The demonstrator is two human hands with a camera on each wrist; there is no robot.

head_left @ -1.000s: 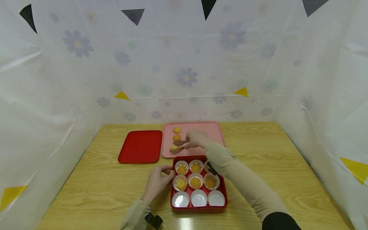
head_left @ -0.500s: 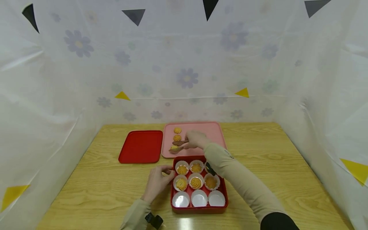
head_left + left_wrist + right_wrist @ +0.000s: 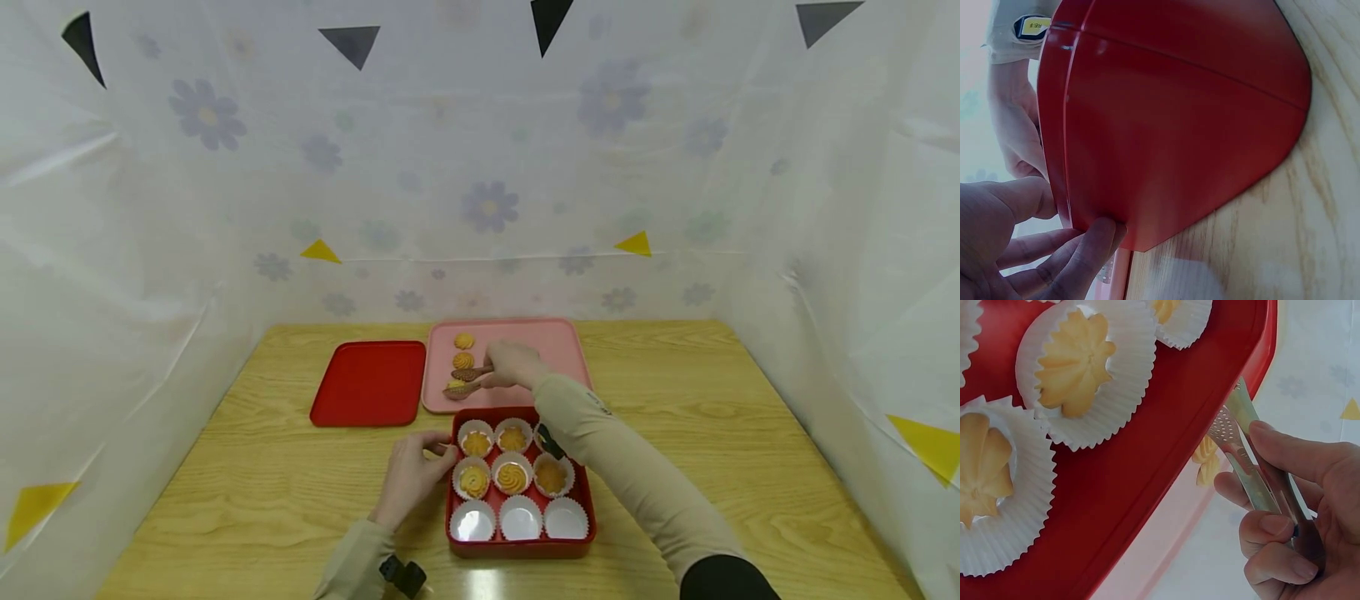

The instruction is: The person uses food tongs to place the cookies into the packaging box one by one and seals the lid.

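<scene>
In the head view my right hand (image 3: 513, 364) reaches over the pink tray (image 3: 558, 354), gripping metal tongs (image 3: 471, 374). Their perforated ends stand apart around a piped cookie (image 3: 456, 384) at the tray's near left. Two more cookies (image 3: 463, 360) lie behind it in a line. My left hand (image 3: 415, 475) pinches the far left edge of a red box (image 3: 517, 549), thumb at the rim and fingers against the outer wall (image 3: 1172, 125). White paper cups stand in rows inside. Cookies (image 3: 512, 477) sit in the far and middle rows; my right sleeve partly covers the far right cup.
A flat red tray (image 3: 367, 383) lies left of the pink tray. Three cups (image 3: 520, 518) in the box's near row show bare white bottoms. The wooden table (image 3: 697, 417) ends at a white flowered curtain (image 3: 487, 167) behind and at both sides.
The tong ends have shifted slightly around the near cookie on the pink tray. My left hand keeps its place at the box's edge.
</scene>
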